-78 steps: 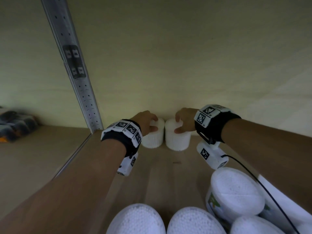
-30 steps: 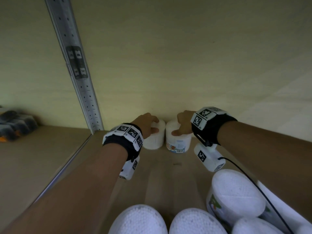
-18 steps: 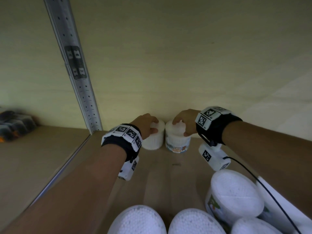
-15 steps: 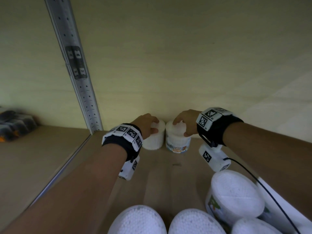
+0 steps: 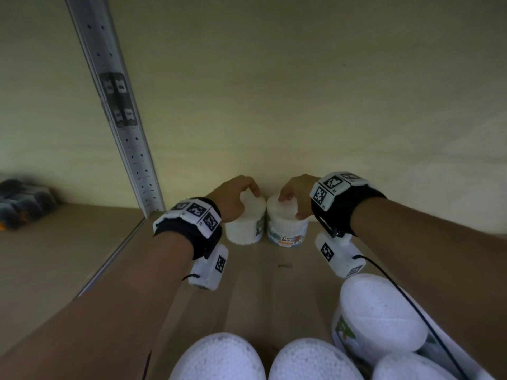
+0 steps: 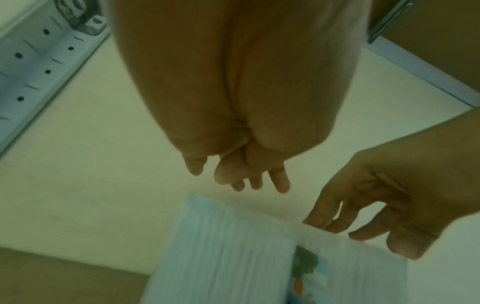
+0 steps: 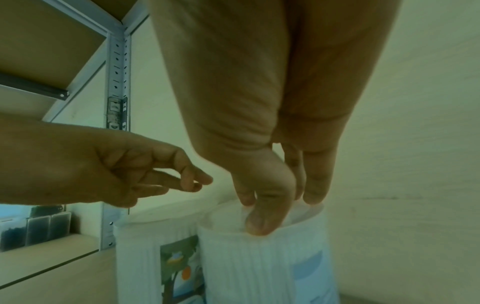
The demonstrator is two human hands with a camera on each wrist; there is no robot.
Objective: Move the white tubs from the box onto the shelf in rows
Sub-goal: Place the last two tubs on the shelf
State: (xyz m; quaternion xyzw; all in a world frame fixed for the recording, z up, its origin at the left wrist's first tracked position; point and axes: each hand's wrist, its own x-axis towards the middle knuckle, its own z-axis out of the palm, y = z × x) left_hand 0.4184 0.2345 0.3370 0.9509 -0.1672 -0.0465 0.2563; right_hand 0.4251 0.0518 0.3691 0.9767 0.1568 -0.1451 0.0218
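Two white ribbed tubs stand side by side at the back of the wooden shelf point(image 5: 274, 283). The left tub point(image 5: 242, 229) shows its label at its right side. The right tub point(image 5: 288, 229) shows its cotton-buds label to the front. My left hand point(image 5: 241, 194) hovers just above the left tub's lid with loosely curled fingers; the right wrist view shows a gap under this left hand point(image 7: 187, 182). My right hand point(image 7: 280, 205) grips the right tub's lid point(image 7: 306, 211), thumb on the near rim and fingers on the far rim.
Several more white tubs point(image 5: 381, 314) lie in the foreground, close under my arms. A perforated metal upright point(image 5: 123, 127) stands at the left of the bay. Dark packs point(image 5: 22, 207) sit on the neighbouring shelf beyond it. The pale back wall is right behind the two tubs.
The right tub has turned until its label faces front, and my right hand has regripped its lid. My left hand has lifted slightly off the left tub, whose label now shows.
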